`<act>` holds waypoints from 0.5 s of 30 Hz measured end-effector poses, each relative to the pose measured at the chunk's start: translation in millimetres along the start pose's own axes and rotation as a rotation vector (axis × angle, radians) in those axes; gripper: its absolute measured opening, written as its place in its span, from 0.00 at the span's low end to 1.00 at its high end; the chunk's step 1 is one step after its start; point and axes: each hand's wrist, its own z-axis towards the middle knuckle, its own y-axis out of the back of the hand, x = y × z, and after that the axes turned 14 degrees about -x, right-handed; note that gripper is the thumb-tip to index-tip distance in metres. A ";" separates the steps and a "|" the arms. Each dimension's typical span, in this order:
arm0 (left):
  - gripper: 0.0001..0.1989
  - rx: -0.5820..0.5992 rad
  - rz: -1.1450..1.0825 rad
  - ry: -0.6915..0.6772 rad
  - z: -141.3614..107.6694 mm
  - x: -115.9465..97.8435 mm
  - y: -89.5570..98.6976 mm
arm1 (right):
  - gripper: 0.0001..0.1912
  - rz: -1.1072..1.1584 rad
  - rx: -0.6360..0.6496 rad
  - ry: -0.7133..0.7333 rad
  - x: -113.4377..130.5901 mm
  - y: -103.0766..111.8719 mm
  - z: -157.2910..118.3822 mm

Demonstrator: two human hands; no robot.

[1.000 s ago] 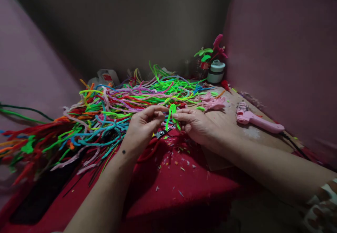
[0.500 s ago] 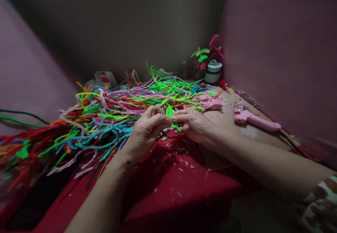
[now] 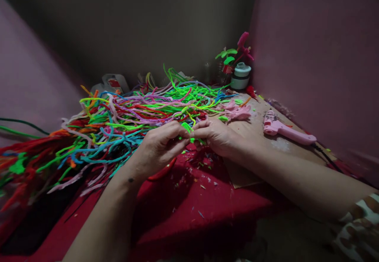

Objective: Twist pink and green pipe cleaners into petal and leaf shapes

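Note:
Between my two hands is a bright green pipe cleaner (image 3: 187, 127), bent into a loop that pokes up above the fingertips. My left hand (image 3: 162, 145) pinches it from the left, thumb and fingers pressed together. From the other side my right hand (image 3: 217, 137) grips it too, its fingertips almost touching the left ones. Most of the pipe cleaner's lower part is hidden by the fingers. Just behind the hands spreads a large heap of multicoloured pipe cleaners (image 3: 148, 108). Below the left hand shows part of a red curved handle (image 3: 162, 172).
A pink glue gun (image 3: 290, 131) with a dark cord lies on a brown board (image 3: 260, 147) at right. Pink fuzzy petals (image 3: 237, 111) lie nearby. At the back stand a pale jar (image 3: 241, 75) and pipe-cleaner flowers (image 3: 243, 47). Scraps dot the red cloth (image 3: 189, 210).
Both hands have turned slightly, and the left has shifted a little left and down. The green loop now tilts left and shows less between the fingers. The view has shifted slightly.

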 end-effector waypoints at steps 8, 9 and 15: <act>0.04 0.104 0.207 0.020 -3.6 -2.2 -0.4 | 0.04 -0.183 -0.027 0.093 0.3 -0.1 -4.3; 0.04 0.105 0.235 0.019 -4.2 -1.9 -1.0 | 0.04 -0.202 -0.034 0.098 0.2 -0.3 -4.9; 0.06 0.107 0.389 -0.028 -6.8 -0.6 -7.6 | 0.07 -0.225 -0.013 0.065 -1.5 -1.3 -6.9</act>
